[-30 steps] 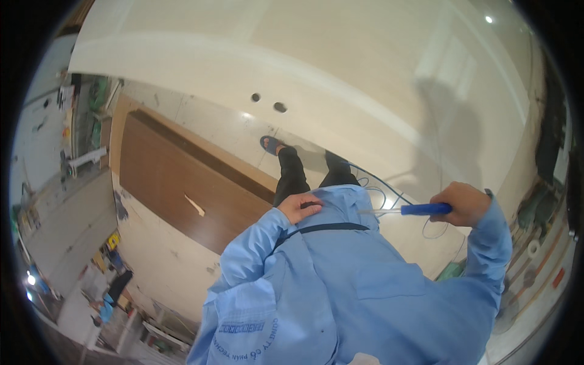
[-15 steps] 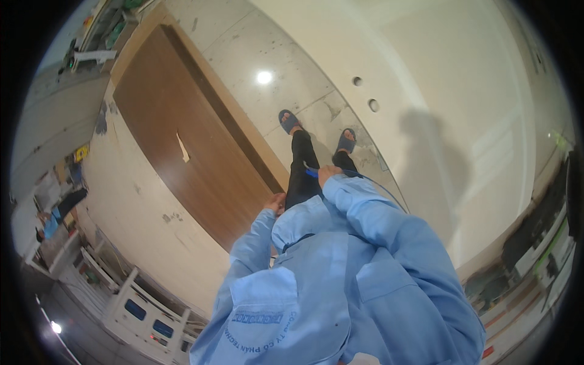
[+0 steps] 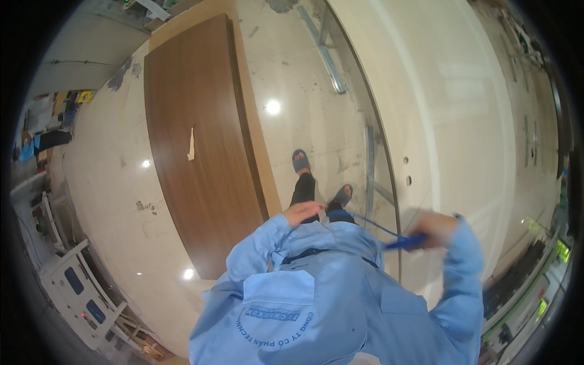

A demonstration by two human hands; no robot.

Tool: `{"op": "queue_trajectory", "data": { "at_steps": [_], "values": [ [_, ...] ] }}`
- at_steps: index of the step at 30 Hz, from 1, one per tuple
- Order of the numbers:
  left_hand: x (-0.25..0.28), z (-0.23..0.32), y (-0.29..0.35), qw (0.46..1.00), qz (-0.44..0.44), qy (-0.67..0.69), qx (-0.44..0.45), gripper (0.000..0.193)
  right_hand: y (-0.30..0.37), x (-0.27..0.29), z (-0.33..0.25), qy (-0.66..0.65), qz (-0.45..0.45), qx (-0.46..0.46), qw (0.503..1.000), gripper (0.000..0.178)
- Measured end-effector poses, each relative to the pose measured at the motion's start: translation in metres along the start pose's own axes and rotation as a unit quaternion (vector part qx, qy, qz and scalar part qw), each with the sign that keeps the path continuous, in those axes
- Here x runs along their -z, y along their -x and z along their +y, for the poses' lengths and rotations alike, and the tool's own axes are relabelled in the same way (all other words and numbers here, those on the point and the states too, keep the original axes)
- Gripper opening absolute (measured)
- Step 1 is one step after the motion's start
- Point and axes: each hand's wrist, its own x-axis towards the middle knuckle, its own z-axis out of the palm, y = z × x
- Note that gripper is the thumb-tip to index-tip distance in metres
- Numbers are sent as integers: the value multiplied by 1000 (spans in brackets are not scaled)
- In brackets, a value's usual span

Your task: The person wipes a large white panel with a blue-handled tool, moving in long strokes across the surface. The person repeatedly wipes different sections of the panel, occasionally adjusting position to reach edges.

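My right hand [image 3: 433, 230], smeared by motion, is closed on a blue hand tool [image 3: 406, 242] that looks like an air blow gun. It is out to the right, over the edge of a large pale panel [image 3: 462, 140]. A thin blue hose [image 3: 374, 224] curves across my front between the tool and the area by my left hand. My left hand [image 3: 302, 213] is at my waist, palm partly up, its fingers stretched toward the hose's far end; no firm grip shows. To its left lies a brown wood-grain board [image 3: 194, 115] with a pale splinter-shaped strip [image 3: 191, 145] on top.
Cardboard [image 3: 258, 164] sticks out under the brown board's right edge. Metal supports [image 3: 322, 52] stand beneath the pale panel, which has two round holes. My sandalled feet [image 3: 301, 160] are on the floor between them. A white machine [image 3: 79, 292] stands lower left; another person [image 3: 45, 143] is far left.
My right hand has swung right with the blue tool, away from my legs. My left hand has come from the brown board's edge to my waist. My view has turned, showing the metal supports.
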Motion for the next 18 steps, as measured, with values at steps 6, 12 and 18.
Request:
{"op": "queue_trajectory", "data": {
  "at_steps": [6,12,18],
  "values": [
    [-106,235,100,803,-444,-77,-391,90,168,-22,14,-179,76,308,931,17],
    [-143,304,128,678,-517,-144,-502,86,71,-77,16,-296,434,-216,823,24],
    [-121,302,99,699,-523,-205,-443,81,-28,-33,53,-124,579,-382,710,59]
  ]
}}
